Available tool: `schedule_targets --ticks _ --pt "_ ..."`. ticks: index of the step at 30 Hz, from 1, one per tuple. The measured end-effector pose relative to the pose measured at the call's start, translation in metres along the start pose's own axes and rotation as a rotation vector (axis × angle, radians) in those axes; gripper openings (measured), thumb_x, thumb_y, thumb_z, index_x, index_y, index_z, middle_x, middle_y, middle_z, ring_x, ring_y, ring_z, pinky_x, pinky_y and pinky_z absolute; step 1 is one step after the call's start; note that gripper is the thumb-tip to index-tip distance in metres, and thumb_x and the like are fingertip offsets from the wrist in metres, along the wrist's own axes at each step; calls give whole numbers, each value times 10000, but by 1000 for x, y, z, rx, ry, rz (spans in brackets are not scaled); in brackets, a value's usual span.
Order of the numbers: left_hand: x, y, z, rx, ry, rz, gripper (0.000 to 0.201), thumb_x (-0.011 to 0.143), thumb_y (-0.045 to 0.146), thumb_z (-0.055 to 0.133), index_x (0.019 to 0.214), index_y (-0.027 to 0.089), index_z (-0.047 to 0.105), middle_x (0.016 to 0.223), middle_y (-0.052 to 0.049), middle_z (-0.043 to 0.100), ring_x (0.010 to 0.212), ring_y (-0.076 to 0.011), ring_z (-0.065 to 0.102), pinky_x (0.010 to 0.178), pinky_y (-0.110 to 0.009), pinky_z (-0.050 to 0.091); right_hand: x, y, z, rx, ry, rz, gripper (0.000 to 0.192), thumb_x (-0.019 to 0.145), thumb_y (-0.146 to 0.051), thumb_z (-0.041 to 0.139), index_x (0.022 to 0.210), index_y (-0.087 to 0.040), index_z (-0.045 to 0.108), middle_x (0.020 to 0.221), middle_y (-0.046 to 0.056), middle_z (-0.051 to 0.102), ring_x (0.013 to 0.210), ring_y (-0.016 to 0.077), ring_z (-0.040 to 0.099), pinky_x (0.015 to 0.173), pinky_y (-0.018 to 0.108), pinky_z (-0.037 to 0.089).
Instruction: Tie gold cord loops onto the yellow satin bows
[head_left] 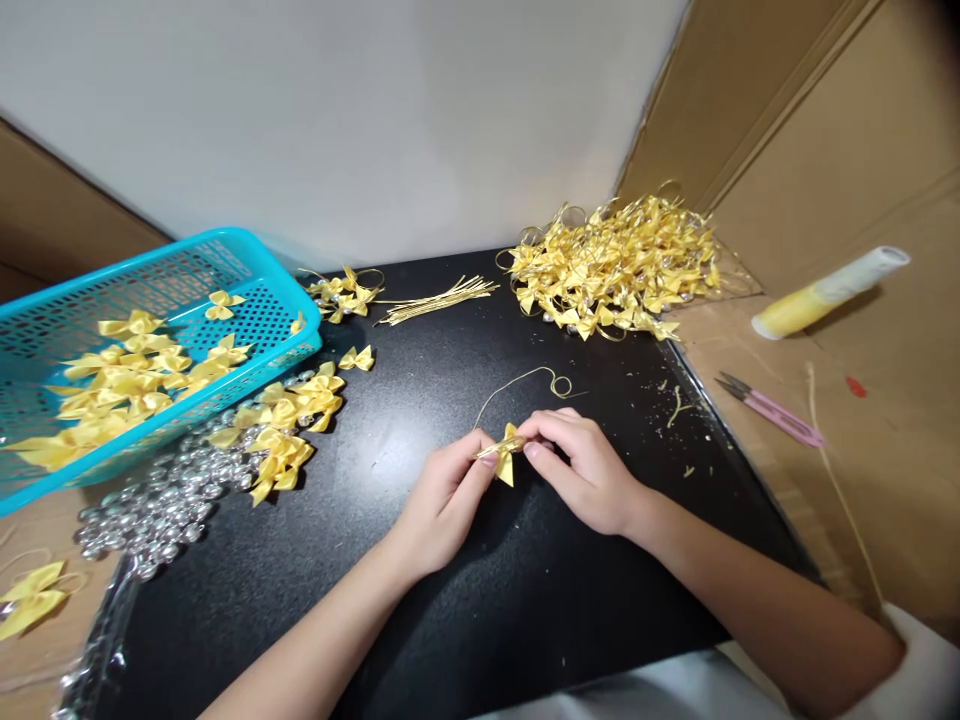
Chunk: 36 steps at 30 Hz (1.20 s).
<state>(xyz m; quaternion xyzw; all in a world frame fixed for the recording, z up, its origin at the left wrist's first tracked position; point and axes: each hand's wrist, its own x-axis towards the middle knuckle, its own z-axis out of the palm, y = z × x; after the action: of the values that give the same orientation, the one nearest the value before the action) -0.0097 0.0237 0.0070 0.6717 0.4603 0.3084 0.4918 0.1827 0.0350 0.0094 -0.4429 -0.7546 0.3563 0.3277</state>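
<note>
Black tabletop (465, 600) set against a pale wall, flanked by brown cardboard (862, 150). At centre, two bare hands meet over one small yellow satin bow (506, 460). Left hand (442, 500): thumb and forefinger pinched on the bow's left side. Right hand (581, 465): fingertips closed on its right side. The bow sits just above the tabletop, its long axis running roughly upper left to lower right, one tail pointing down toward the viewer. One gold cord (525, 378) rises from the bow and curls into a loop pointing away to the right. One turquoise mesh basket (247, 270) at left holds loose bows, too overlapped to count. Beside it lie more bows (289, 430) and a scatter of clear beads (165, 495). One bundle of cut gold cords (439, 298) lies at the rear; one heap of finished bows (615, 265) at rear right. On the cardboard: one pink snips (772, 410), one yellow-and-white tube (829, 290). No writing is legible.
</note>
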Motion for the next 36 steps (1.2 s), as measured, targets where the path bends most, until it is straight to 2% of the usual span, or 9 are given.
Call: schedule_targets --ticks 6,13,18,22,24,26,29,33,36 --pt "2 3 0 -15 -67 -9 332 983 363 398 694 201 421 641 38 392 595 -124 369 574 -242 328 2 -2 2 -5 16 -27 222 936 -195 481 723 -193 545 662 -27 585 628 119 522 682 283 366" --pt "5 6 -6 -70 -189 -38 325 945 358 438 663 198 423 618 40 379 577 -122 334 555 -238 325 1 -4 -1 -91 39 -106 195 899 -144 487 716 -188 540 620 -40 539 603 111 489 703 299 323" --pt "6 1 -9 -78 -204 -18 326 960 343 428 672 189 439 637 34 410 599 -120 369 576 -236 342 1 -5 -4 -125 -34 -134 175 917 -152 461 785 -183 572 690 -23 578 655 120 500 736 314 302" --pt "5 1 -8 -36 -196 37 271 976 300 433 747 179 510 680 25 491 635 -116 452 611 -227 390 1 -5 -4 -96 -82 -125 118 878 -222 550 768 -179 551 680 -31 558 661 124 503 743 313 304" --pt "3 2 -5 16 -103 98 184 966 266 472 807 183 512 708 23 527 645 -113 494 615 -222 418 1 -4 -2 -85 -45 -112 168 902 -225 528 741 -179 546 656 -35 556 630 116 493 739 311 312" --pt "2 2 -3 136 80 230 64 925 216 555 881 186 521 737 22 541 637 -107 505 604 -217 436 0 -2 1 -74 5 -112 216 931 -196 482 728 -178 554 653 -31 576 604 108 487 724 302 321" --pt "1 0 0 389 296 492 151 849 108 655 968 178 592 807 -1 578 684 -109 540 638 -222 464 0 -2 5 -78 90 -97 219 927 -180 491 723 -173 570 656 -27 597 589 102 488 695 285 338" --pt "-1 -9 0 584 391 702 187 806 39 703 947 151 656 795 -20 623 685 -113 568 639 -230 477 -1 -5 8 -89 184 -51 235 919 -185 512 691 -175 570 600 -34 570 561 101 490 656 267 364" --pt "-3 -15 -1 632 379 776 232 787 26 720 990 132 678 809 -43 666 671 -123 574 619 -250 472 -2 -8 9 -38 223 -2 241 925 -205 506 704 -180 597 612 -21 608 568 111 528 634 260 390"
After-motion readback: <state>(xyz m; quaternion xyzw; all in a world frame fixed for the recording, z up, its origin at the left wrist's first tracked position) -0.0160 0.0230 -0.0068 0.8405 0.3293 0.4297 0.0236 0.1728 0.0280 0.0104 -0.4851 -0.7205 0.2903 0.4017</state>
